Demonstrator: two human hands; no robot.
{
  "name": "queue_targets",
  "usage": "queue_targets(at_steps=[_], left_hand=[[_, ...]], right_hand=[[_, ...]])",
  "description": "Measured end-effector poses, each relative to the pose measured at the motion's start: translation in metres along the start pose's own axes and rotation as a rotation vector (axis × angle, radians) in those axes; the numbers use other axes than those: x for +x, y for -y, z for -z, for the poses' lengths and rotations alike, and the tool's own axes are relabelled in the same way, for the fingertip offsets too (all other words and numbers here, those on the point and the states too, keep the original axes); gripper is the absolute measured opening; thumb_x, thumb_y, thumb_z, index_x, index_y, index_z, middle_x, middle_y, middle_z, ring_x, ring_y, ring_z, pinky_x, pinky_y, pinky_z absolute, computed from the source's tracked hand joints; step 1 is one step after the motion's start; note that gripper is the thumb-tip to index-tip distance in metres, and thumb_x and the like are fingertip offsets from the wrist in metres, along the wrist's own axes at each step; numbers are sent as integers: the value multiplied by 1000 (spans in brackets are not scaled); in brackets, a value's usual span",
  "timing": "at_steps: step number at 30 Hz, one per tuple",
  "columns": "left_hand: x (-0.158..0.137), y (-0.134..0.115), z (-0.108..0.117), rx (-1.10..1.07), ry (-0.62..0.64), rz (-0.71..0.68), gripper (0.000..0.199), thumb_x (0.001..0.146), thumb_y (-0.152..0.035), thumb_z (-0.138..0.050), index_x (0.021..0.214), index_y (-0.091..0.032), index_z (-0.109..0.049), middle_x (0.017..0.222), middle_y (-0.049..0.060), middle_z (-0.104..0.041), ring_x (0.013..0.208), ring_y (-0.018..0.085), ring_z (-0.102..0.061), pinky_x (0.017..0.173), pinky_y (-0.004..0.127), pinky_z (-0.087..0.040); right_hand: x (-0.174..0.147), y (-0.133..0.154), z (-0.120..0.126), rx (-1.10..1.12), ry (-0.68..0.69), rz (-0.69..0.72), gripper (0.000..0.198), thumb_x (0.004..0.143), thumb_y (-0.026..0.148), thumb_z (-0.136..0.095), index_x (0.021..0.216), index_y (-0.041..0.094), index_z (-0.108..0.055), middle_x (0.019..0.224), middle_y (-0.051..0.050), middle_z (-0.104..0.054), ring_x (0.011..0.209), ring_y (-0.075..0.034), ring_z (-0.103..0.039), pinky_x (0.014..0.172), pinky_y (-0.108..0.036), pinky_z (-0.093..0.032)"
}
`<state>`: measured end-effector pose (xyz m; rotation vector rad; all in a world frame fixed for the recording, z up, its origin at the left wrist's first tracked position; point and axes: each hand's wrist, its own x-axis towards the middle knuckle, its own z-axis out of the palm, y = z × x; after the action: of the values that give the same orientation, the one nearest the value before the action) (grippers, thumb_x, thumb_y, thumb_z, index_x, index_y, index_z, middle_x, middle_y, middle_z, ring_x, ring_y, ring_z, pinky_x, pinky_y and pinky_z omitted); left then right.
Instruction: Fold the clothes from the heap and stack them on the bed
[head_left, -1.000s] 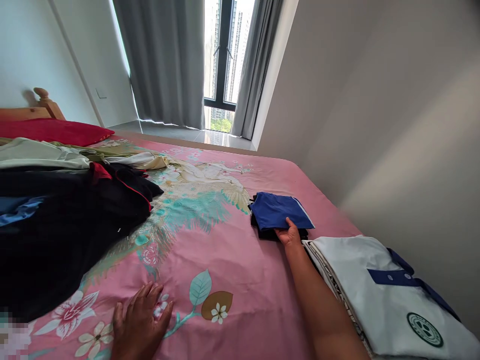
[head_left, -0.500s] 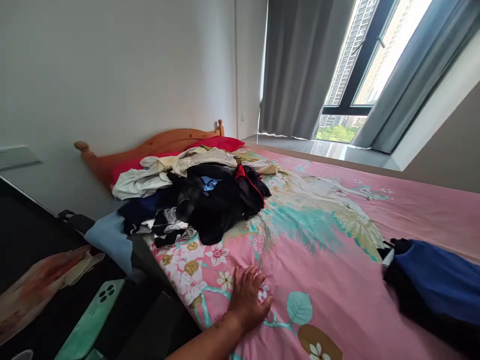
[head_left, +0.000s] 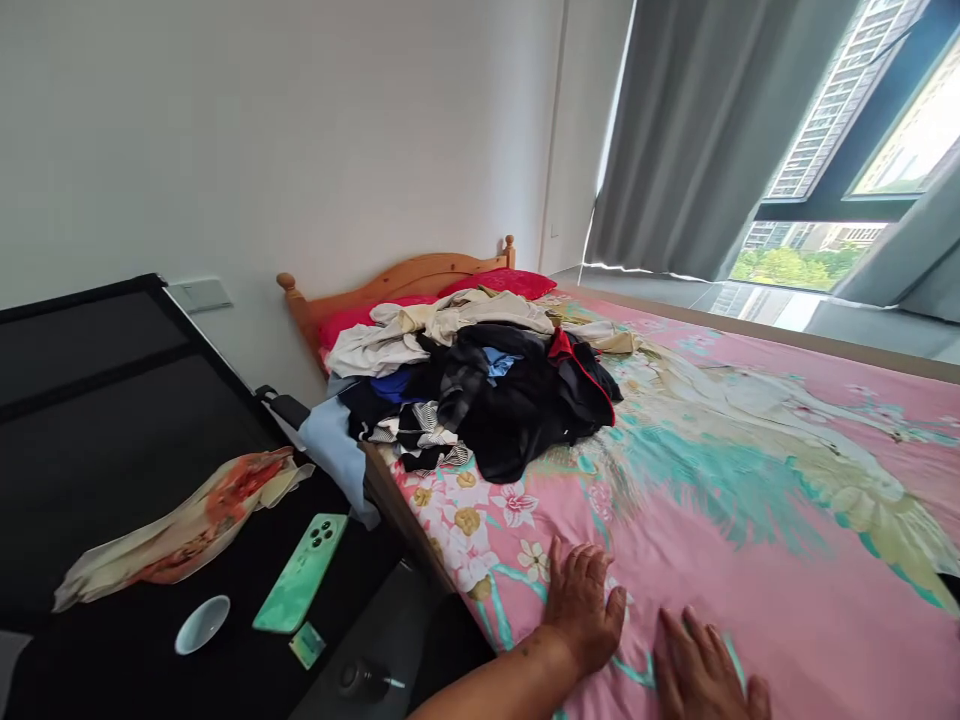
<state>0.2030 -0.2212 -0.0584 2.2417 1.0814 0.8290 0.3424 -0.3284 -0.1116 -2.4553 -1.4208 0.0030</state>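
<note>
Left hand: open (head_left: 583, 608), palm down on the pink floral bedsheet (head_left: 757, 575), fingers slightly spread; grips no garment.
Right hand: open (head_left: 705, 668), just beside the left hand, resting on the same sheet; lower part cut off by the frame.
Bedsheet: spread over the bed (head_left: 409, 525); both hands lie near its near long edge.
Clothes pile: loose heap (head_left: 517, 425) at the headboard end, reaching the bed's near edge; apart from both hands.
Pile, front: black-and-white striped garment (head_left: 424, 428), rumpled, close to the bed edge.
Pile, right: black garment with red trim (head_left: 589, 375).
Pile, rear: white garments (head_left: 379, 350), near the red pillow (head_left: 517, 284).
Headboard: wooden (head_left: 409, 272), against the wall.
Pale blue cloth: hangs (head_left: 337, 450) over the gap between bed and bench.
Bench: black-topped (head_left: 232, 690), alongside the bed's near edge.
Phone: mint green (head_left: 304, 572), camera side up, towards the bench's bed-side edge.
Small card: (head_left: 307, 645), just beside the phone's lower end.
Dish: white, small (head_left: 202, 625), left of the phone.
Scarf: sheer, cream and orange (head_left: 180, 530), crumpled behind the dish.
Dark sliver: (head_left: 951, 590) at frame's right border; identity cannot be told.
</note>
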Motion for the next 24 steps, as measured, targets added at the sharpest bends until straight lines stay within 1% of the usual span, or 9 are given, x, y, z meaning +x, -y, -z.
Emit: queue_targets(at_steps=[4,10,14,16,17,19,20,22,24], left_hand=[[1,2,2,-101,-60,30,34,85,-24,-48,119,-23,-52,118,5,-62,116,20,-52,117,50,-11],[1,-3,4,-264,-114,87,22,84,-22,-52,104,-24,-61,106,5,-66,106,22,-57,115,55,-9],[0,11,22,-524,-164,153,21,88,-24,-46,104,-21,-60,109,8,-64,106,20,-57,105,45,-37],[13,35,52,-548,-220,114,23,91,-28,-43,107,-20,-58,115,10,-60,111,19,-54,100,40,-43],[25,51,73,-487,-272,60,23,90,-30,-45,108,-21,-58,118,10,-59,115,20,-52,103,42,-40],[62,90,125,-263,-415,-44,28,89,-30,-45,114,-21,-55,122,11,-56,122,23,-47,107,47,-33],[85,110,153,-127,-500,-45,30,88,-30,-46,115,-20,-53,123,11,-56,123,24,-45,108,48,-30],[130,147,206,156,-616,62,43,84,-29,-52,124,-15,-49,133,16,-48,131,27,-36,110,47,-26],[168,174,248,363,-622,321,57,80,-29,-58,132,-14,-43,147,17,-33,137,31,-23,109,49,-24]], right_hand=[[-6,50,-23,-139,65,-19,53,88,36,-23,134,29,-49,148,-3,-34,136,-29,-31,107,-63,-16],[13,71,-26,-263,35,31,49,85,34,-32,126,27,-58,145,-5,-41,136,-29,-30,109,-58,-11],[16,72,-23,-212,-74,65,52,86,32,-25,128,25,-55,144,-3,-42,133,-26,-35,109,-58,-13],[15,74,-22,-176,-148,84,53,87,30,-21,127,23,-55,142,-3,-43,131,-25,-37,108,-59,-15],[15,76,-21,-164,-169,90,53,87,29,-21,125,23,-56,141,-4,-45,131,-25,-38,108,-59,-15],[15,78,-19,-147,-197,84,52,87,29,-21,123,23,-58,139,-4,-47,130,-25,-39,108,-58,-16],[16,79,-19,-140,-207,78,51,87,29,-22,122,23,-58,138,-5,-48,129,-25,-40,108,-58,-16],[17,80,-18,-130,-221,70,50,86,28,-23,121,23,-59,137,-5,-50,128,-26,-41,108,-57,-16],[18,80,-20,-123,-226,65,49,86,28,-25,121,23,-59,136,-5,-50,127,-25,-42,109,-57,-15]])
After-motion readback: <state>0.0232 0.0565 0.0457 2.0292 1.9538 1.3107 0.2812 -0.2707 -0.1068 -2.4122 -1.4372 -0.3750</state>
